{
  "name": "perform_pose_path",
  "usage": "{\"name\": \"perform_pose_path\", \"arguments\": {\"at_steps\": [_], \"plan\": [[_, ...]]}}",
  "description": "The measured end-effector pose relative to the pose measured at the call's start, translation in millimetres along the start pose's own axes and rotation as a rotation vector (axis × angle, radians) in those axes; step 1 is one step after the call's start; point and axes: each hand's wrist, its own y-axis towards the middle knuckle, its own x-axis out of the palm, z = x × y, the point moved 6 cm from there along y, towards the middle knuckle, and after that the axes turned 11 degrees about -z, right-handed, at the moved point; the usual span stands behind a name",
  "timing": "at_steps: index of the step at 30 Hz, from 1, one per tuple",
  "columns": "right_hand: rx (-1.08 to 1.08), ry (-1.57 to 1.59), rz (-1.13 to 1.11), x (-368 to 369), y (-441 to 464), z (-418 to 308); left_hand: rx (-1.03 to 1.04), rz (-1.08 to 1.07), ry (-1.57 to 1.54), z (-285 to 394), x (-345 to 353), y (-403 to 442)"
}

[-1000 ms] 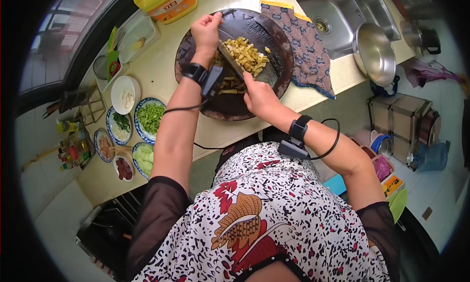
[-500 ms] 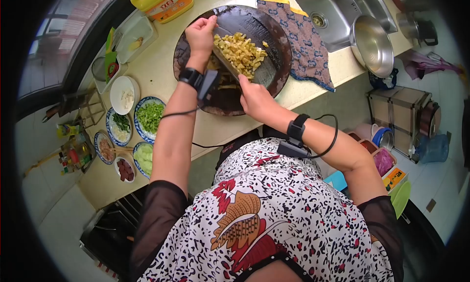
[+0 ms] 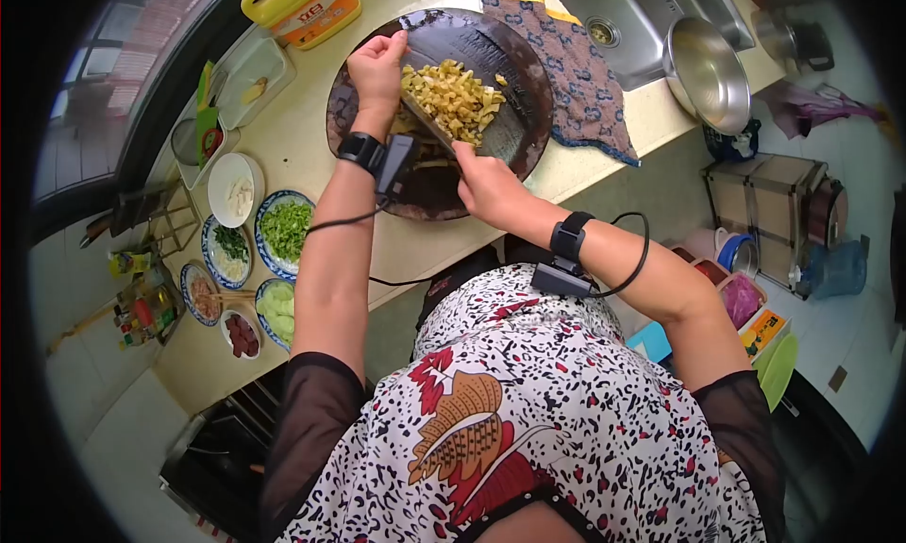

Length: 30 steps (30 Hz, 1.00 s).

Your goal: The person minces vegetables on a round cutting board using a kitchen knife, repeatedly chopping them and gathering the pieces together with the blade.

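Observation:
My right hand grips the handle of a cleaver, whose blade slants up and left across a round dark cutting board. Against the blade's far side lies a heap of diced yellow-green vegetable, which looks like pickle. A stray piece sits right of the heap. My left hand is closed above the board's left part, near the blade's far end; whatever its fingers hold, if anything, is hidden. More pieces on the near side of the blade are partly covered by my left wrist.
Left of the board stand a white bowl, a plate of chopped greens and several other dishes of cut food. A yellow jug is behind the board. To the right are a patterned cloth, a sink and a steel basin.
The whole view has shifted slightly, with the counter now a little further left. Both hands and the cleaver keep nearly the same place over the board.

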Motion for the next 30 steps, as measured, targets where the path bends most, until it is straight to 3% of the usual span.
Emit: {"name": "perform_pose_path", "arguments": {"at_steps": [5,8,12,16,20,24,28,30], "plan": [[-0.032,-0.004,0.046,-10,-10,-6,0.115,0.068,0.029,28,5,-3],[0.014,-0.045,-0.015,-21,9,-37,-0.174,-0.066,-0.135,11,-15,13],[0.053,-0.074,-0.052,-7,14,-29,-0.294,-0.034,-0.137,-24,-20,6],[-0.045,0.007,0.027,0,-4,4,0.015,0.033,0.044,4,1,-5],[-0.063,-0.016,0.026,-1,-5,-3,0.030,0.116,0.024,5,-14,-5],[-0.010,-0.043,-0.033,-24,10,-58,-0.221,-0.107,-0.172,4,-27,10],[0.057,-0.084,-0.092,-2,16,-38,-0.316,-0.023,-0.137,-24,-32,0],[0.026,-0.060,-0.064,6,8,-23,-0.128,0.029,-0.019,-19,-32,-3]]}}
